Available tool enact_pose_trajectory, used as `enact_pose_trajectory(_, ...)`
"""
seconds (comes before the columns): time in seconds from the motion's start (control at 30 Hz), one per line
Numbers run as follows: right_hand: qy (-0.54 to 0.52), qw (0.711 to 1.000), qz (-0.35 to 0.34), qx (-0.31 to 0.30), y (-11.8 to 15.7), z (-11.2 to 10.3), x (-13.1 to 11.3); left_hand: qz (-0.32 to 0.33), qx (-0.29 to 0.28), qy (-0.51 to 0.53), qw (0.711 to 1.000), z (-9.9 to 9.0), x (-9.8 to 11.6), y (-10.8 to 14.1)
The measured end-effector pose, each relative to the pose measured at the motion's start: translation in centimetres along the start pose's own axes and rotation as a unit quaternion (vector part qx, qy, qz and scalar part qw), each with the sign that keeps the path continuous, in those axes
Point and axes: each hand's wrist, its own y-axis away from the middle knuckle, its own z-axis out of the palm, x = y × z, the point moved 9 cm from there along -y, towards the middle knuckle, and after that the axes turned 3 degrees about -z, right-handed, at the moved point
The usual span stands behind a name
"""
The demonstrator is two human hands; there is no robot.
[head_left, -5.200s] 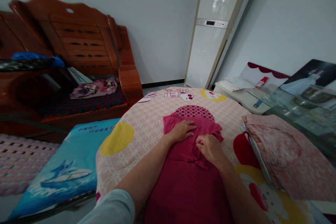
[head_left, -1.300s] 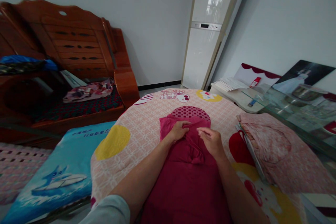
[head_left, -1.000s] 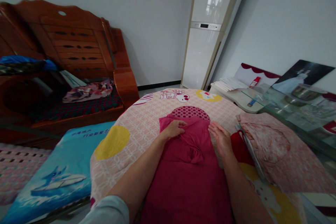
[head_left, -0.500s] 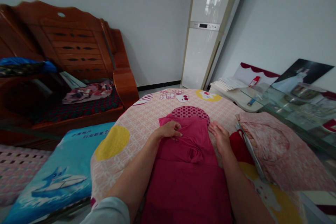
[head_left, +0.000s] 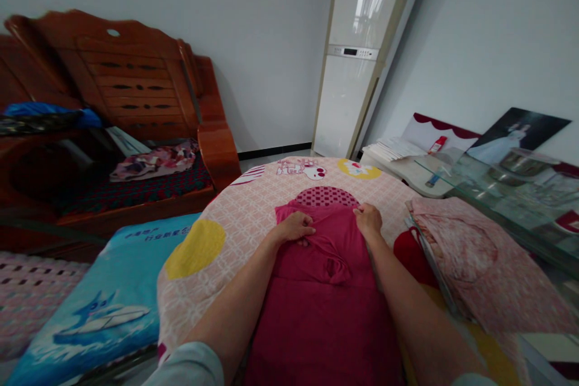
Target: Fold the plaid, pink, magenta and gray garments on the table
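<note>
A magenta shirt (head_left: 316, 313) lies folded lengthwise on the round table, its far part turned back over itself and a bunched opening showing near the middle. My left hand (head_left: 295, 228) rests on the upper left part of the cloth, thumb and fingers closed on a bit of fabric. At the shirt's far right corner, my right hand (head_left: 369, 221) pinches the edge between thumb and fingers. Both forearms reach in from the near side, one on each side of the shirt.
A patterned tablecloth (head_left: 253, 217) covers the table. To the right lie folded pink clothes (head_left: 470, 247), a red cloth (head_left: 411, 253) and a glass shelf (head_left: 506, 193) with bowls. On the left stand a wooden chair (head_left: 136, 90) and a blue printed bag (head_left: 113, 289).
My right hand has moved from beside the shirt onto its far right corner and closed on the edge. My left hand stays at nearly the same spot on the cloth.
</note>
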Motion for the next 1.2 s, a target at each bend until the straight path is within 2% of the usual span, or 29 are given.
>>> enact_pose_trajectory(0.13,0.087,0.996,-0.011,0.007,0.9,0.0,-0.3,-0.020,0.029,-0.020,0.999,-0.3,-0.4,-0.3)
enact_pose_trajectory(0.27,0.115,0.990,-0.046,0.062,1.8,-1.9,-1.6,-0.033,0.057,-0.020,0.998,-0.6,-0.3,-0.3)
enact_pose_trajectory(0.33,0.080,0.987,-0.118,0.077,2.9,-2.3,-3.1,-0.032,0.067,-0.023,0.997,-0.7,0.0,-0.3)
enact_pose_trajectory(0.4,0.022,0.976,-0.210,0.056,4.6,-1.6,-4.4,-0.023,0.081,-0.032,0.996,-0.9,0.4,-0.2)
enact_pose_trajectory(0.47,-0.032,0.960,-0.277,0.021,6.5,-0.4,-4.8,-0.006,0.101,-0.046,0.994,-1.1,0.9,-0.1)
enact_pose_trajectory(0.53,-0.057,0.950,-0.307,-0.007,7.9,0.9,-4.3,0.014,0.132,-0.076,0.988,-1.4,1.4,0.0)
enact_pose_trajectory(0.7,0.002,0.949,-0.310,-0.064,9.2,3.3,-3.0,0.054,0.262,-0.215,0.939,-3.2,2.5,0.5)
enact_pose_trajectory(0.77,0.046,0.949,-0.303,-0.070,9.2,3.6,-3.2,0.059,0.285,-0.235,0.927,-3.7,2.6,0.6)
enact_pose_trajectory(0.87,0.098,0.948,-0.294,-0.076,9.5,3.8,-3.6,0.054,0.284,-0.224,0.931,-4.1,2.2,0.6)
enact_pose_trajectory(1.03,0.122,0.948,-0.282,-0.081,9.8,3.8,-3.8,0.036,0.254,-0.148,0.955,-4.6,1.2,0.5)
enact_pose_trajectory(1.2,0.122,0.949,-0.276,-0.092,9.9,3.7,-3.9,0.061,0.269,-0.207,0.939,-4.7,1.7,0.6)
